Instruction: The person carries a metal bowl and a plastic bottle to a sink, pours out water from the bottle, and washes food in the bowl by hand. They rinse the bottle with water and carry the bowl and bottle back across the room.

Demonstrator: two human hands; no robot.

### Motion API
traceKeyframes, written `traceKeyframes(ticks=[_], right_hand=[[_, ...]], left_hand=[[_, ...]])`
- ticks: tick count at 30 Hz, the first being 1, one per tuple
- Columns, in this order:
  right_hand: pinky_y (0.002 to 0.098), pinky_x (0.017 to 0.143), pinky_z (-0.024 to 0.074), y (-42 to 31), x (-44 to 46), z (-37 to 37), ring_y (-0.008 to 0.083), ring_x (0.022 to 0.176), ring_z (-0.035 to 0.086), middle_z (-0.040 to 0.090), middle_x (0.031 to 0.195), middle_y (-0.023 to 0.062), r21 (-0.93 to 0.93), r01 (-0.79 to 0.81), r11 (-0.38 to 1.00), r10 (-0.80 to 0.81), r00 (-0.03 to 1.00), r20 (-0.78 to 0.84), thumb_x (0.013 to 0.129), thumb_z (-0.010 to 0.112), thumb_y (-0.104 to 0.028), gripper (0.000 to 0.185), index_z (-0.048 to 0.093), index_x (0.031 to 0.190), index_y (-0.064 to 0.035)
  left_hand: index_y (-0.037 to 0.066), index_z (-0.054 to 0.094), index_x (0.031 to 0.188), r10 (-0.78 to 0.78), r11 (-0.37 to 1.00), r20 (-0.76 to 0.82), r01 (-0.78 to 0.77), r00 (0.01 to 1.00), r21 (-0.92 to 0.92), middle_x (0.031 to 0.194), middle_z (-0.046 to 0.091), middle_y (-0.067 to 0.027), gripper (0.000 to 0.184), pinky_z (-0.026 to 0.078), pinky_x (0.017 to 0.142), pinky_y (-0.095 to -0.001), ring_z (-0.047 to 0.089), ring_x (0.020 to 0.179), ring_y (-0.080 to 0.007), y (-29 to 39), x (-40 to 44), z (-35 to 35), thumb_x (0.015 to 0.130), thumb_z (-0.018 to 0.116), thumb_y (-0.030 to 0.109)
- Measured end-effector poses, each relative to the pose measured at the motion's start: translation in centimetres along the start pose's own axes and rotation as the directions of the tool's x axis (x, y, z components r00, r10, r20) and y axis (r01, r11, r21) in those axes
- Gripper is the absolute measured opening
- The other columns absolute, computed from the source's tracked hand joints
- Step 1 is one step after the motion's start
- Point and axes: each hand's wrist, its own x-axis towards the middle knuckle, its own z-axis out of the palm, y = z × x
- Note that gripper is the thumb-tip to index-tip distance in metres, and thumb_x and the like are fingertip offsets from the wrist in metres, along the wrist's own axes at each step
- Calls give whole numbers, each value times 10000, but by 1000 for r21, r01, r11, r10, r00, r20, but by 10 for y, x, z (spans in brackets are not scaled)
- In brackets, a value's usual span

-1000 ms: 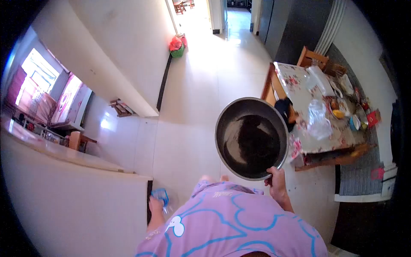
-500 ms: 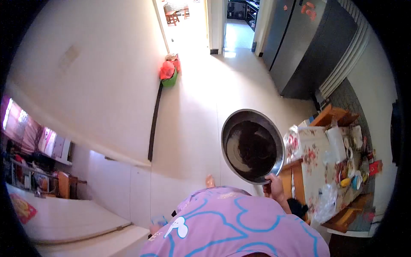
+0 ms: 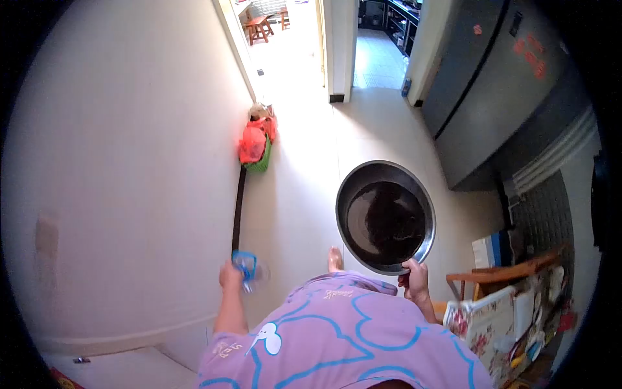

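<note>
A round metal basin (image 3: pixel 346 185) with dark liquid in it hangs out in front of me on the right. My right hand (image 3: pixel 416 277) grips its near rim, thumb on top and fingers beneath. My left hand (image 3: pixel 230 276), low at the left by the wall, is closed on a clear plastic container with a blue rim or handle (image 3: pixel 247 264). That container is blurred, so its exact kind is hard to make out.
Along the left wall stands a green basket (image 3: pixel 259 161) with red bags (image 3: pixel 253 141). A grey refrigerator (image 3: pixel 483 97) is at the right, and a wooden chair (image 3: pixel 486 277) and flowered table (image 3: pixel 476 318) are nearer. Two doorways open ahead.
I have moved forward across the floor; the basket and refrigerator are closer, the table has slipped back. My left hand has come into clear view with the clear container. The basin stays in my right hand.
</note>
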Motion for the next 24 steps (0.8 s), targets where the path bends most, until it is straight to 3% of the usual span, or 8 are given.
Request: traceKeyframes(ticks=[3,5,9,13,16,20,22,24], right_hand=[[278,328,396,-52,79,59,157,366,496,521,505,64,-5,13,1000,-12,999,52,775,540,-144,155,544,643,-61],[276,340,403,-88,132,105,154,370,497,518,520,58,-36,9,999,-6,996,92,775,531,-134,133,520,666,-58],[286,353,414,-160,227,181,156,384,509,544,531,66,-58,2,998,5,991,132,782,525,-152,155,539,668,-48],[288,352,403,-204,325,276,162,376,497,538,524,71,-11,-5,1000,7,987,160,793,526,-154,177,534,648,-53],[288,348,397,-260,380,339,166,371,494,529,519,69,16,-25,1000,22,986,165,796,532,-153,198,522,619,-64],[300,360,401,-323,463,419,171,378,495,535,534,80,-3,-46,999,46,985,164,799,538,-154,191,526,641,-48],[299,364,406,-353,499,469,168,392,504,532,536,75,-17,-46,999,48,991,126,792,540,-150,175,529,657,-40],[299,365,409,-374,541,522,165,397,507,533,540,72,-22,-53,998,55,991,118,790,539,-148,168,530,662,-39]], left_hand=[[96,619,1043,-187,980,164,172,969,99,1022,659,-207,352,495,831,-470,619,999,-389,5,-8,6,731,682,246],[73,633,1055,-358,931,222,363,907,16,1047,658,-212,399,500,836,-448,627,1009,-377,21,-12,-6,695,709,229],[55,648,1030,-578,812,255,577,775,85,1033,662,-217,382,505,824,-445,638,991,-368,31,11,12,702,700,244],[37,663,1006,-686,723,254,676,682,138,1019,667,-222,372,511,812,-442,650,973,-358,64,91,15,709,690,259],[24,674,988,-652,757,240,637,719,145,1009,670,-225,368,515,802,-440,658,959,-351,120,203,4,714,683,270],[6,689,963,-430,902,233,407,872,140,995,674,-230,370,520,790,-437,670,941,-342,251,433,-19,721,674,285],[21,682,980,-312,948,413,311,856,73,926,687,-210,382,521,749,-455,676,842,-362,332,555,-47,723,675,305],[76,637,1095,-91,991,172,106,981,-81,953,679,-217,441,514,769,-470,662,869,-383,453,630,-104,711,685,287]])
